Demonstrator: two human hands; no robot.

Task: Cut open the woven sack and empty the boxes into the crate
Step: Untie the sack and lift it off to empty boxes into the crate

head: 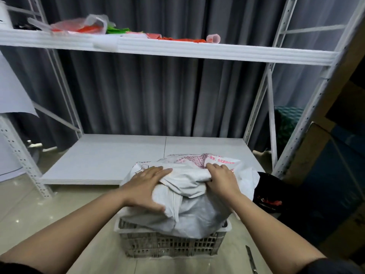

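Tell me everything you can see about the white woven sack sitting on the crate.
The woven sack is white, plastic-looking cloth, creased and bulging, with red print on its far top. It rests in the pale slatted crate on the floor, overflowing the rim. Its top is folded and bunched. The left hand lies flat on its left side; the right hand grips a bunched fold. No boxes or cut show.

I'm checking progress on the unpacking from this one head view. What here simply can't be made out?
- Boxes: none visible; the woven sack covers the crate opening.
- A cut in the sack: not visible; folds under the left hand and right hand hide it.
- Red print on the sack: too small and creased to read.
- Knife-like blade on the floor: cut off by the bottom edge.
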